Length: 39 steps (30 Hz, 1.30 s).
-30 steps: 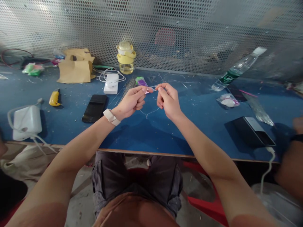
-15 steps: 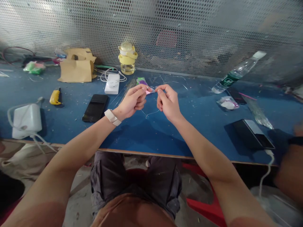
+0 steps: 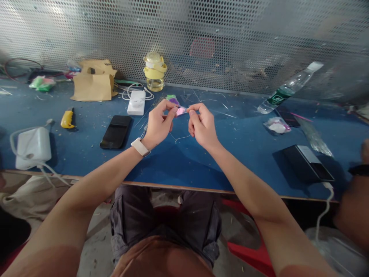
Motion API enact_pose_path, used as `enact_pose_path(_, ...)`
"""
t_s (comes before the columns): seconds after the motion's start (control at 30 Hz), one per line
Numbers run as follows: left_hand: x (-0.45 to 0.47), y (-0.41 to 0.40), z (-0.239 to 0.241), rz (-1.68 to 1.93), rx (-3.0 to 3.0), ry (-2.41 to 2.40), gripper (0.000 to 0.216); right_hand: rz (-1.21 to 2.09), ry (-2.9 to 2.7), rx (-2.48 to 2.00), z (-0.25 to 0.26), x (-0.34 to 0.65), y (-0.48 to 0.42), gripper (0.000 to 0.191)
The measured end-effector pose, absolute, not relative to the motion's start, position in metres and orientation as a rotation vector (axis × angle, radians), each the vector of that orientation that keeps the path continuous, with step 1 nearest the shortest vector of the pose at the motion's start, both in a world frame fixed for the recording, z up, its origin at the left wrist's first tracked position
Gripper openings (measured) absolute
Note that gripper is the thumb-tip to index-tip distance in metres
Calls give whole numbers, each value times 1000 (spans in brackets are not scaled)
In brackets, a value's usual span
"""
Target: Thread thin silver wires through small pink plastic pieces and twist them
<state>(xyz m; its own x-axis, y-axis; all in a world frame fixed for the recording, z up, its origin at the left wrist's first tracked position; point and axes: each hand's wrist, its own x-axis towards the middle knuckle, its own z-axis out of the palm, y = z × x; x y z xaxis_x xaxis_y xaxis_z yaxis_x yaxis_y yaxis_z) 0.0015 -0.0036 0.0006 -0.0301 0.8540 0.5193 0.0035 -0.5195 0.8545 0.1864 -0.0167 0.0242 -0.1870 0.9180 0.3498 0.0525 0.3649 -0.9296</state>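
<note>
Two hands, left hand and right hand, fingers pinching pink piece; no legible writing.

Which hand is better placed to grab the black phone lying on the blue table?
Probably the left hand: the black phone lies just beside its wrist, while the right hand sits farther away. Both pinch the pink piece.

A black phone lay on the blue table. Behind the phone sat a white charger and a yellow-lidded jar. Left of the phone lay a yellow cutter; well to its right, a tilted plastic bottle.
</note>
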Motion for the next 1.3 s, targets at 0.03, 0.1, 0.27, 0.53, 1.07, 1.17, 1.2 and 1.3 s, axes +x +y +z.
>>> enact_pose_path(0.03,1,-3,1,1616,1584,909,27,1003,-1551,-906,25,186,-17,44)
enact_pose_path(0.1,1,-3,1,1592,1591,890,29,1001,-1547,-914,25,186,-18,46)
enact_pose_path(0.27,1,-3,3,1580,1581,891,30,991,-1560,-926,26,186,-18,44)
enact_pose_path(0.53,2,-2,-2,1655,1773,945,27,948,-1587,-798,14,188,-6,47)
enact_pose_path(1.07,0,-2,5,1675,1777,891,42,992,-1583,-778,11,190,-1,45)
enact_pose_path(1.17,3,-3,8,1581,1601,802,44,1015,-1570,-759,11,190,-2,45)
enact_pose_path(1.2,3,-3,10,1545,1539,777,43,1015,-1569,-755,11,190,-2,45)
enact_pose_path(1.3,4,-7,15,1425,1333,760,37,993,-1570,-750,9,189,-2,46)
